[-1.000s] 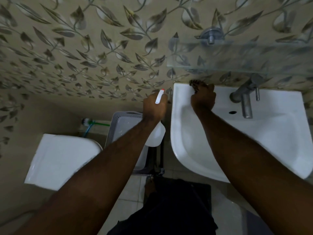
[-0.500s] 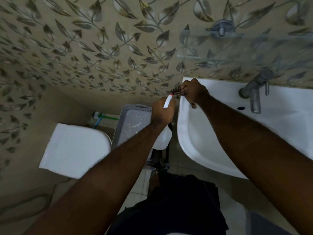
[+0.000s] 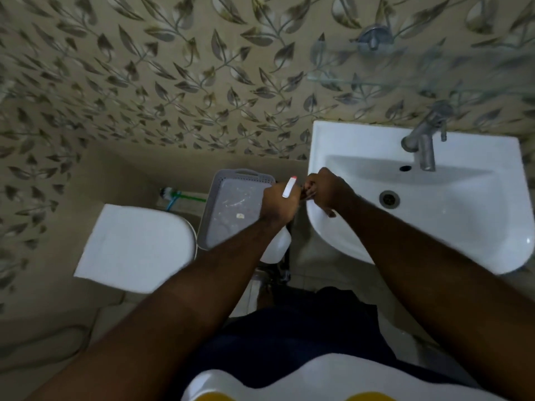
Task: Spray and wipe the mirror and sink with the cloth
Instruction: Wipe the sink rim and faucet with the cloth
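Hands are meeting at the left rim of the sink (image 3: 341,140), right where the white basin edge is curving down toward the floor. The left hand (image 3: 279,202) is wrapping its grip around the neck of the spray bottle (image 3: 276,247), whose white body is hanging below the wrist and whose red-tipped white nozzle (image 3: 289,187) is sticking up past the knuckles. The right hand (image 3: 325,192) is curling into a fist just beside it, over the basin's rim, pinching something dark between the two hands; whether that is the cloth I cannot tell. A grey basket (image 3: 231,209) is standing in the narrow gap between the sink and the toilet (image 3: 136,250), leaving little free floor there. The faucet (image 3: 424,140) is sitting at the far edge, well apart from both hands, and the bowl around the drain (image 3: 389,199) is lying open.
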